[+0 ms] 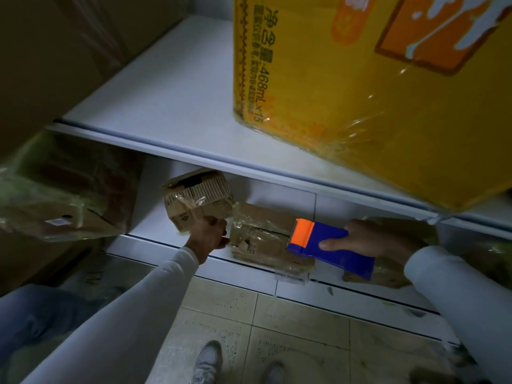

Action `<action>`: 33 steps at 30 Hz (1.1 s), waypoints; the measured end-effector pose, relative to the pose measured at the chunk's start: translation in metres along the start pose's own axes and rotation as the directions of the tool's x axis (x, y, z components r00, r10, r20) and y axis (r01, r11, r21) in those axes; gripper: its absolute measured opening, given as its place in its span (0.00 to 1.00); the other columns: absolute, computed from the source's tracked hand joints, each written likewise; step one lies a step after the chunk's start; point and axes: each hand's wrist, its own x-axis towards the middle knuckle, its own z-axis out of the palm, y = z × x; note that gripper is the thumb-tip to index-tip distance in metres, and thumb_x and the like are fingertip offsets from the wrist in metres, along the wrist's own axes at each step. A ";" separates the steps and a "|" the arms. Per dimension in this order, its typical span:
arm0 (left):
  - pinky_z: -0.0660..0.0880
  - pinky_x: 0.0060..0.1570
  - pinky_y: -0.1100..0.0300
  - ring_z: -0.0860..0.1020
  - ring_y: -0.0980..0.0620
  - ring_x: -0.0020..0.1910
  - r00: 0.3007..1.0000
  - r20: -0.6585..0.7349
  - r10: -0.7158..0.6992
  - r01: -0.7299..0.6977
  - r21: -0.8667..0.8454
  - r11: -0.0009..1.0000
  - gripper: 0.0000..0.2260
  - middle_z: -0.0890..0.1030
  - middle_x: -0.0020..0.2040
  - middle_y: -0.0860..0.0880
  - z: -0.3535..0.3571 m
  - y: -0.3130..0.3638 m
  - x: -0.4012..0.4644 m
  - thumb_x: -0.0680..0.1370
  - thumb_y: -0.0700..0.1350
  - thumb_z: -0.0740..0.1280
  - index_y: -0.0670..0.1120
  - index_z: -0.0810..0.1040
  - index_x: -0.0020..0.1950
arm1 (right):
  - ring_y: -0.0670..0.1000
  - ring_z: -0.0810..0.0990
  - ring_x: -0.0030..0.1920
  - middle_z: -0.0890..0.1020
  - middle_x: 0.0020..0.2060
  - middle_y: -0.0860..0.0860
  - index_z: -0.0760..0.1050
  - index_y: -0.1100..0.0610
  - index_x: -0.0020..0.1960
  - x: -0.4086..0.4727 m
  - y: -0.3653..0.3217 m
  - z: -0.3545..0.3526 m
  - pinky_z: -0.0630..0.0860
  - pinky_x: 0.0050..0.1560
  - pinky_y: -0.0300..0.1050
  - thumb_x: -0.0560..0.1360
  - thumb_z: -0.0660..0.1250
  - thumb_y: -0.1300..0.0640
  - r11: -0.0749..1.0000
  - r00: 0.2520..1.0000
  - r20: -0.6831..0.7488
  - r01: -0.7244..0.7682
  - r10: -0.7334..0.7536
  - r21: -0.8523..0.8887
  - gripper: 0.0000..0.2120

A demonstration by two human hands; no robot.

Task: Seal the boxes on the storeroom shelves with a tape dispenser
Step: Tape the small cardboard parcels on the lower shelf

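Observation:
A small brown cardboard box [263, 239], wrapped in clear tape, lies on the lower shelf [155, 225]. My right hand [368, 239] grips a blue tape dispenser [329, 248] with an orange front, and that orange end rests on the box's top right. My left hand [209, 235] holds the box's left edge with curled fingers. Another small taped box [196, 198] sits tilted just behind my left hand.
A big yellow printed carton [374, 87] stands on the upper shelf [177, 106], overhanging at the right. A plastic-wrapped brown box [63, 189] fills the lower shelf's left. Another wrapped box [388, 275] lies behind my right wrist. Tiled floor and my shoes [207, 361] are below.

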 end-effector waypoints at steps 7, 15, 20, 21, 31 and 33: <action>0.71 0.39 0.56 0.73 0.46 0.40 0.997 0.071 -0.040 0.031 0.129 0.991 0.11 0.75 0.47 0.41 -0.001 -0.005 0.015 0.78 0.43 0.67 0.43 0.69 0.57 | 0.55 0.85 0.46 0.86 0.48 0.55 0.79 0.58 0.57 0.001 0.005 0.005 0.81 0.54 0.55 0.69 0.72 0.36 0.998 1.000 0.008 0.018 -0.019 0.059 0.28; 0.80 0.31 0.53 0.82 0.46 0.32 0.895 0.128 0.428 -0.446 0.248 0.860 0.07 0.82 0.35 0.45 0.016 -0.001 0.000 0.79 0.44 0.66 0.42 0.78 0.43 | 0.55 0.86 0.45 0.86 0.46 0.56 0.79 0.59 0.55 -0.009 0.006 0.018 0.81 0.53 0.57 0.61 0.69 0.29 0.987 0.998 0.007 0.059 -0.061 0.147 0.38; 0.79 0.45 0.54 0.79 0.42 0.46 0.891 0.082 0.447 -0.436 0.435 0.788 0.05 0.80 0.47 0.42 -0.002 -0.001 0.007 0.79 0.39 0.64 0.41 0.76 0.53 | 0.47 0.84 0.34 0.85 0.34 0.49 0.79 0.55 0.47 -0.010 -0.002 0.054 0.77 0.37 0.40 0.70 0.72 0.36 0.954 0.995 0.052 0.066 -0.085 0.293 0.22; 0.78 0.50 0.50 0.79 0.40 0.50 0.845 0.081 0.528 -0.464 0.601 0.650 0.11 0.79 0.54 0.41 -0.005 -0.001 0.006 0.78 0.39 0.64 0.42 0.75 0.60 | 0.45 0.84 0.33 0.84 0.32 0.48 0.79 0.54 0.45 -0.010 -0.007 0.064 0.75 0.36 0.38 0.71 0.71 0.36 0.949 0.994 0.048 0.078 -0.097 0.304 0.20; 0.57 0.73 0.48 0.66 0.40 0.72 0.536 0.598 0.595 -0.777 0.626 0.070 0.18 0.69 0.72 0.39 0.016 -0.011 0.030 0.81 0.44 0.60 0.40 0.71 0.70 | 0.43 0.77 0.26 0.78 0.25 0.46 0.76 0.54 0.36 -0.031 -0.014 0.095 0.70 0.34 0.39 0.73 0.70 0.38 0.924 0.996 -0.052 0.090 -0.076 0.371 0.20; 0.56 0.73 0.50 0.66 0.41 0.72 0.538 0.609 0.583 -0.779 0.624 0.066 0.19 0.69 0.72 0.40 0.015 -0.010 0.031 0.81 0.46 0.59 0.41 0.70 0.71 | 0.45 0.78 0.27 0.79 0.25 0.47 0.76 0.54 0.35 -0.048 0.005 0.093 0.69 0.34 0.39 0.70 0.71 0.36 0.932 0.998 -0.039 0.054 -0.043 0.359 0.21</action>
